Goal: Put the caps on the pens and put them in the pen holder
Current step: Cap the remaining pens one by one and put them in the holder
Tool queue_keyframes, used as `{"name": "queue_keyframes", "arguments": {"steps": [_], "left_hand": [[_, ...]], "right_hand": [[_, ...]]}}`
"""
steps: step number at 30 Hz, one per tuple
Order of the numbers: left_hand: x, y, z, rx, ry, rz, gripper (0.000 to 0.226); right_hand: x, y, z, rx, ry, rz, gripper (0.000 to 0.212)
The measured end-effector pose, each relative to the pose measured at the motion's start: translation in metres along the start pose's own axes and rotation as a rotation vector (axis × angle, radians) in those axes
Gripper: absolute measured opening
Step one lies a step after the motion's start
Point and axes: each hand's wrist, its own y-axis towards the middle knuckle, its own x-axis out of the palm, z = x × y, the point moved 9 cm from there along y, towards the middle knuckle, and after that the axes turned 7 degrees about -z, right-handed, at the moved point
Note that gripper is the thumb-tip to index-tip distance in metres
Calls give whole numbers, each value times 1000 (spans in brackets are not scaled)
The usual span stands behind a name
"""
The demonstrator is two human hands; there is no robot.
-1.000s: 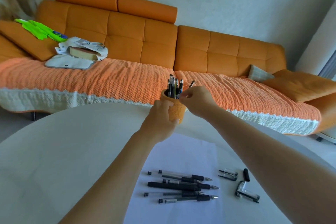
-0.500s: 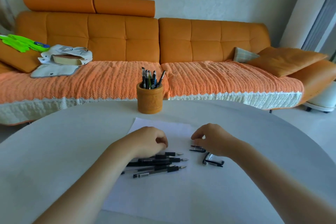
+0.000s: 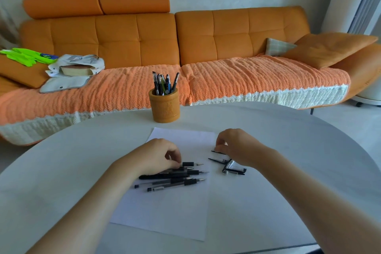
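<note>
My left hand (image 3: 156,155) is curled over the row of uncapped pens (image 3: 177,179), with thumb and fingertips pinching the farthest pen (image 3: 191,164) by its barrel. My right hand (image 3: 237,148) is apart from it, bent over the loose caps (image 3: 234,169) with its fingers down on one cap (image 3: 216,151). My knuckles hide the contact, so I cannot tell whether it is gripped or only touched.

I judge this the start of a capping, with pen and cap chosen but not joined. Next I must raise both, line the cap's mouth up with the bare metal tip and push until it seats.

The pens are slim clear plastic with black grips, and the caps are clear with black clips. They lie on a white sheet of paper (image 3: 165,212) on the smooth, pale, round counter (image 3: 61,171). The pen holder (image 3: 164,107), a carved ochre cylinder, stands beyond the paper with stored pens (image 3: 165,83) in it.
</note>
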Motion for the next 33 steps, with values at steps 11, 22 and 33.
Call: {"name": "queue_keyframes", "arguments": {"steps": [11, 22, 33], "left_hand": [[-12, 0, 9, 61, -129, 132, 15], [-21, -2, 15, 123, -114, 186, 15], [-19, -7, 22, 64, -197, 137, 19]], "right_hand": [[-4, -1, -9, -106, 378, 87, 13], [1, 0, -15, -116, 500, 97, 12], [1, -7, -31, -189, 576, 159, 11]]}}
